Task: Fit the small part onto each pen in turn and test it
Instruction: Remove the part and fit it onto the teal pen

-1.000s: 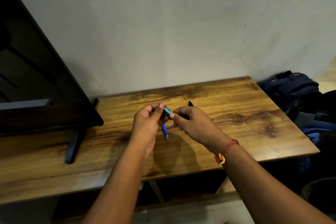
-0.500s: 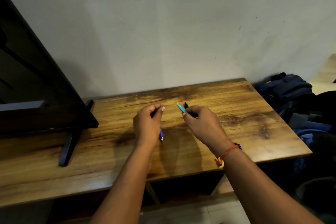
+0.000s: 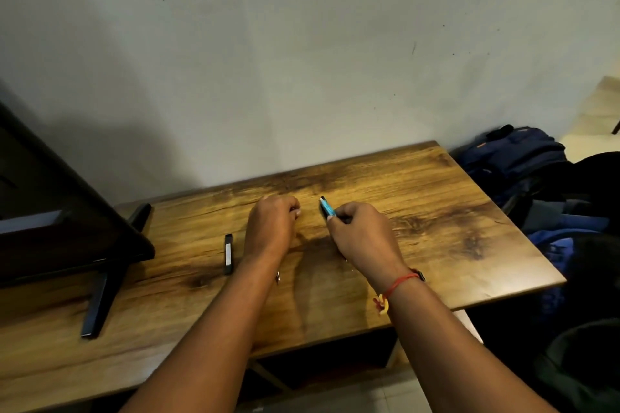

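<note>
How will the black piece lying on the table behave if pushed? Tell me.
The black piece is small and slim, so probably light and easily flicked across the smooth table. It looks rigid, likely hard plastic. Its pale strip may be a clip, which would probably stop it rolling.

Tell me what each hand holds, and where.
Right hand pinches the light blue piece by its near end. Left hand seems to grip a pen by its barrel; only the tip shows.
</note>
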